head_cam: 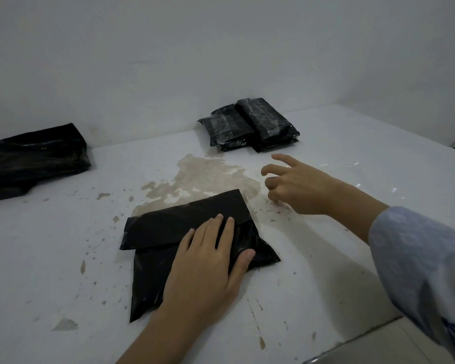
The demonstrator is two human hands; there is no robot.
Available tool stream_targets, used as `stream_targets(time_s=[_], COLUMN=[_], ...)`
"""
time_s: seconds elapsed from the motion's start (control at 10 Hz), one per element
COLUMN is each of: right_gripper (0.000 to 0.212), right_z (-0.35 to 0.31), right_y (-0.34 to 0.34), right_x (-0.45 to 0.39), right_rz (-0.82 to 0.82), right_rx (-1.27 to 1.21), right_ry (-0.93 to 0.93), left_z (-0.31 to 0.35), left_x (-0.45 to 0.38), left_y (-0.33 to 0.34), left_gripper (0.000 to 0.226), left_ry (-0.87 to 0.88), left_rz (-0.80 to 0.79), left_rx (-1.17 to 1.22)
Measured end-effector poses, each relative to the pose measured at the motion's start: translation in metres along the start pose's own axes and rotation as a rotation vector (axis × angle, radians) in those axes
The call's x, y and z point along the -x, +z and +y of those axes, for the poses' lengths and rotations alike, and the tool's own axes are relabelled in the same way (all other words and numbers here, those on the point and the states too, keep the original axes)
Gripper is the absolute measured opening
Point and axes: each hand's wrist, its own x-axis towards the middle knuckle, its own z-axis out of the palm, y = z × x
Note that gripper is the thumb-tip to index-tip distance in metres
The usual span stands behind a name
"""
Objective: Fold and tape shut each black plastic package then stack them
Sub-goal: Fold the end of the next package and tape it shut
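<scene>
Black plastic package point(168, 227) lies near centre of the white table point(326, 258), top flap folded over. Left hand point(208, 264) rests flat on it, fingers straight, pressing the flap edge. Right hand point(292, 182) hovers just right of the package, fingers loosely curled, index extended, holding nothing. Taped stack point(250, 124) sits beyond, by the wall. Untaped pile point(34, 158) at far left. Brown stain point(202, 174) between package and stack.
</scene>
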Motion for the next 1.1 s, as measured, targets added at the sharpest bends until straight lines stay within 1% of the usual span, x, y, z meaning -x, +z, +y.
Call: stream_targets(time_s=[0.1,0.2,0.3,0.4,0.5,0.6,0.7,0.8,0.9,1.0,1.1], right_gripper=[0.027,0.022,0.026,0.021,0.017,0.009,0.007,0.005,0.002,0.006,0.007], right_z=[0.006,0.012,0.015,0.013,0.011,0.013,0.009,-0.001,-0.013,-0.027,-0.043], right_y=[-0.007,-0.007,-0.004,-0.008,-0.028,-0.052,-0.070,-0.082,-0.093,-0.101,-0.104], right_x=[-0.004,0.001,0.010,0.009,-0.010,-0.026,-0.039,-0.052,-0.064,-0.077,-0.089], right_rz=[-0.097,-0.223,-0.073,-0.083,-0.009,0.087,0.223,0.313,0.312,0.292,0.229], right_rx=[-0.034,-0.111,-0.134,-0.241,-0.496,-0.856,-1.087,-1.310,-1.506,-1.606,-1.611], right_ry=[-0.009,0.072,0.084,0.102,0.127,0.258,0.384,0.427,0.429,0.438,0.442], left_z=[-0.001,-0.001,-0.001,-0.001,-0.001,-0.002,-0.010,-0.023,-0.043,-0.068,-0.083], left_x=[0.000,0.001,0.001,0.001,0.001,0.002,0.005,0.012,0.016,0.023,0.034], left_y=[-0.001,-0.001,-0.001,-0.001,-0.002,-0.007,-0.019,-0.035,-0.051,-0.062,-0.066], left_gripper=[0.068,0.068,0.067,0.067,0.067,0.064,0.065,0.072,0.072,0.092,0.105], left_ry=[0.001,0.010,0.010,0.001,-0.002,0.003,-0.021,-0.059,-0.142,-0.259,-0.315], left_rz=[-0.013,-0.025,-0.024,-0.042,-0.043,-0.068,-0.119,-0.128,-0.236,-0.250,-0.139], left_rx=[0.000,0.009,0.001,0.005,0.022,0.076,0.136,0.180,0.309,0.657,0.860])
